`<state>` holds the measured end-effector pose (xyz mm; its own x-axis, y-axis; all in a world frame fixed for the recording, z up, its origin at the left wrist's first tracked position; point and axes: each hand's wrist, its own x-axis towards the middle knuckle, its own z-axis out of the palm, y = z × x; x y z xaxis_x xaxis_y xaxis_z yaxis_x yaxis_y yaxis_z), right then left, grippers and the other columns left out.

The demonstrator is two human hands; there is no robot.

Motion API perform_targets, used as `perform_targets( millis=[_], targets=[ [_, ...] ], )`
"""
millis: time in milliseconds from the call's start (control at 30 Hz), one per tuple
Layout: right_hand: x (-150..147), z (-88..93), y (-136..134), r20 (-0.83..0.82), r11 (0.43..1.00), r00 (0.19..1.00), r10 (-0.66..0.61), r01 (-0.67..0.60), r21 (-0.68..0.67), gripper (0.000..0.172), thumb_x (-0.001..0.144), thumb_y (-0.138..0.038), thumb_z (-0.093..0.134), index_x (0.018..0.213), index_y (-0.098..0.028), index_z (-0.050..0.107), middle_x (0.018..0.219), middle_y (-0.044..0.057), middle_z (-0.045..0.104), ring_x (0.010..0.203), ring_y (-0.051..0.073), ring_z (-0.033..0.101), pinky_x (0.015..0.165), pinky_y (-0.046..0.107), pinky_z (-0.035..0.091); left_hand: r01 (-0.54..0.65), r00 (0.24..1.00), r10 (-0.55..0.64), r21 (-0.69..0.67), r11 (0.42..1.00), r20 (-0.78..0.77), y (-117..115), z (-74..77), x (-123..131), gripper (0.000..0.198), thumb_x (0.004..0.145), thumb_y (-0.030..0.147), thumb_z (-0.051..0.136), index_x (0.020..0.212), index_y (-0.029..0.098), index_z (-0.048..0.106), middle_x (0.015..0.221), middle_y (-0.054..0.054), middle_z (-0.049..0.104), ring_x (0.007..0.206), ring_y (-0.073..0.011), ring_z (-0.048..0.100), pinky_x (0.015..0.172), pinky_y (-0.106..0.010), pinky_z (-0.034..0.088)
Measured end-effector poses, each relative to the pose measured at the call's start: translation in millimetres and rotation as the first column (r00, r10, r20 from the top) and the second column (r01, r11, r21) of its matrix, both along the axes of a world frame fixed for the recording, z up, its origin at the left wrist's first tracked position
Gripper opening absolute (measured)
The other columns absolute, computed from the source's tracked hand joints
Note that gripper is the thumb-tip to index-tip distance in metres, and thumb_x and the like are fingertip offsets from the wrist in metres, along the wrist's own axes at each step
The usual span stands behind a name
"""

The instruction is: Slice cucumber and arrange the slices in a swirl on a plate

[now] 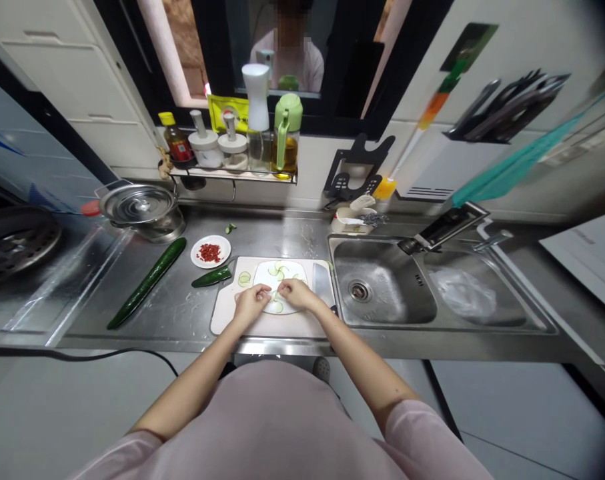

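A white plate point(282, 270) with several thin cucumber slices sits on a pale cutting board point(227, 313) at the counter's front edge. Both my hands rest over the plate's near rim. My left hand point(251, 303) is curled, fingertips pinched on a cucumber slice point(276, 296). My right hand point(295, 293) is also curled, its fingertips meeting the left hand's at the same slice. A few loose slices point(244, 278) lie on the board to the left. A cleaver blade point(323, 283) lies flat on the board's right side.
A whole cucumber point(147, 283) and a green pepper piece point(211, 277) lie left of the board, beside a small dish of chopped red chilli point(210, 252). A steel pot point(139, 207) stands at back left, a condiment shelf point(232, 175) behind, a sink point(382, 293) at right.
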<state>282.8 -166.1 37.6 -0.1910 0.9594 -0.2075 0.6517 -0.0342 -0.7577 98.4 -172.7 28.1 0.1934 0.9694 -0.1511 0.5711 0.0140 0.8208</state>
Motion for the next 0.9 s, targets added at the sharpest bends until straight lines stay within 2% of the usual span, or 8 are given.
perform_targets(
  millis=[167,400,700,900],
  targets=[
    [-3,-2.1,-5,0.194,0.996,0.978,0.083,-0.086,0.007,0.02,0.078,-0.011,0.049,0.081,-0.017,0.068,0.079,0.004,0.068,0.072,0.014,0.056,0.063,0.022,0.034,0.097,0.989,-0.094,0.025,0.995,-0.116,-1,-5.1,5,0.022,0.076,0.024,0.06,0.094,0.023,0.072,0.079,-0.003,0.071,0.08,-0.0216,0.061,0.092,-0.038,0.029],
    [-6,-1.2,-5,0.364,0.994,0.925,0.106,-0.086,-0.069,0.02,0.083,-0.016,0.049,0.094,-0.017,0.066,0.092,0.007,0.069,0.078,0.015,0.056,0.062,0.022,0.03,0.185,0.931,-0.178,-0.008,0.983,-0.319,0,-11.7,10,0.024,0.082,0.026,0.053,0.099,0.027,0.069,0.087,-0.002,0.072,0.095,-0.0229,0.061,0.091,-0.039,0.028],
    [-8,-5.3,-5,0.491,0.984,0.853,0.176,-0.146,-0.099,0.024,0.089,-0.02,0.045,0.103,-0.018,0.064,0.103,0.009,0.068,0.09,0.018,0.058,0.068,0.024,0.033,0.217,0.899,-0.185,0.036,0.975,-0.398,0,-19.4,11,0.024,0.084,0.028,0.05,0.099,0.026,0.069,0.089,-0.004,0.071,0.097,-0.0239,0.06,0.087,-0.039,0.028],
    [-11,-5.7,-5,0.521,0.983,0.834,0.18,-0.144,-0.11,0.026,0.091,-0.021,0.043,0.105,-0.018,0.064,0.104,0.01,0.067,0.091,0.018,0.059,0.069,0.024,0.034,0.223,0.894,-0.185,0.048,0.974,-0.408,-1,-19.4,12,0.023,0.084,0.027,0.05,0.098,0.026,0.069,0.089,-0.004,0.071,0.096,-0.0236,0.059,0.086,-0.039,0.028]
  ],
)
